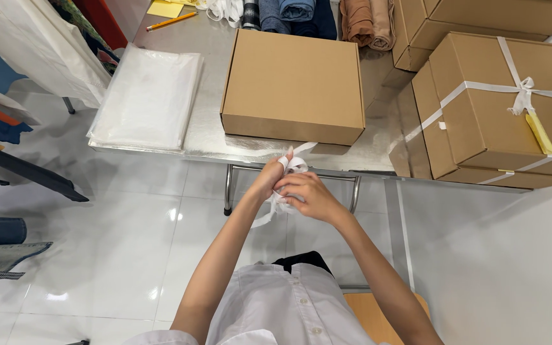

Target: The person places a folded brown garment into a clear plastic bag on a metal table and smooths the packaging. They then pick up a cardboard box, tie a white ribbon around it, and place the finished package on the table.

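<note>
left grip: left hand [268, 179] closed, white ribbon [292, 167] wound round its fingers
right grip: right hand [309, 197] pinching the same ribbon
ribbon: just in front of the plain cardboard box [293, 86], a strand running to its base
box: on the steel tabletop [212, 137]
left of box: stack of clear plastic bags [148, 99]
right of box: ribbon-tied boxes [499, 108]

Steel table [212, 48]: cardboard box [292, 86], plastic bag stack [148, 99], pencil [171, 21], folded clothes [301, 13].

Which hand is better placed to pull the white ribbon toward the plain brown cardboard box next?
Left, probably. The left hand has the white ribbon wound on its fingers, nearest the plain brown cardboard box; the right hand sits lower, pinching the loops.
</note>
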